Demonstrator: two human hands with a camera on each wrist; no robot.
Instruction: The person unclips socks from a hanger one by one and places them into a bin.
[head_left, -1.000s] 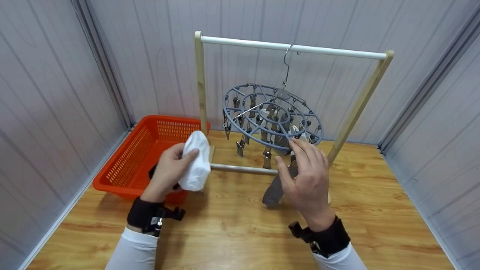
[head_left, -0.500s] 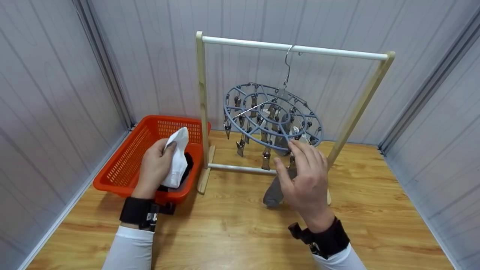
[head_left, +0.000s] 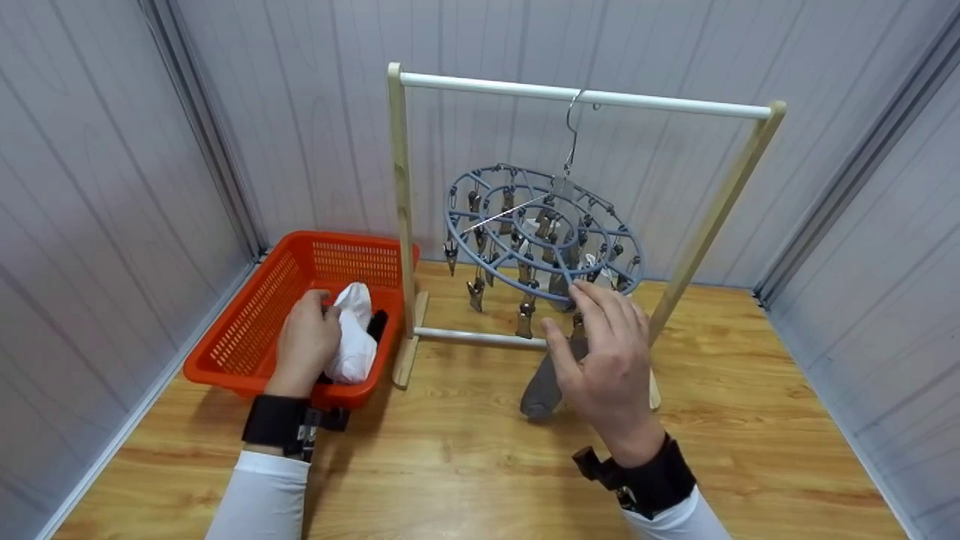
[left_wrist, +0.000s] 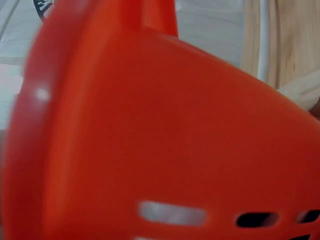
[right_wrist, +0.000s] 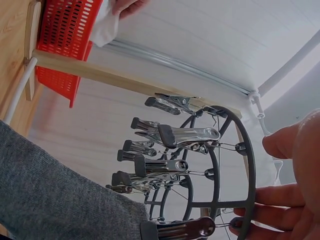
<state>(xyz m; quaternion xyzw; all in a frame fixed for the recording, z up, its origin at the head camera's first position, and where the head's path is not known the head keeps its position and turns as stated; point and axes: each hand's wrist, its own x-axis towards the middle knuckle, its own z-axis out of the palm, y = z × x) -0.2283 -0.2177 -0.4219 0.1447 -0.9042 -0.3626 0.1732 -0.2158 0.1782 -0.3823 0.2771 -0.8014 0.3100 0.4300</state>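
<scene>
The left hand [head_left: 304, 341] grips a crumpled white cloth [head_left: 351, 343] inside the orange plastic basket [head_left: 247, 330]. The right hand [head_left: 604, 360], fingers spread, touches the round blue peg hanger [head_left: 517, 225] above a hanging grey sock [head_left: 541, 386].

A: How many hands were in view?
B: Two: a left hand [head_left: 304, 345] and a right hand [head_left: 604, 360].
A: Baskets and racks?
B: One orange basket [head_left: 247, 330], one wooden rack [head_left: 401, 195], one round peg hanger [head_left: 544, 232].
A: Cloth pieces?
B: One white cloth [head_left: 352, 345], lower left, and one grey sock [head_left: 541, 386]
</scene>
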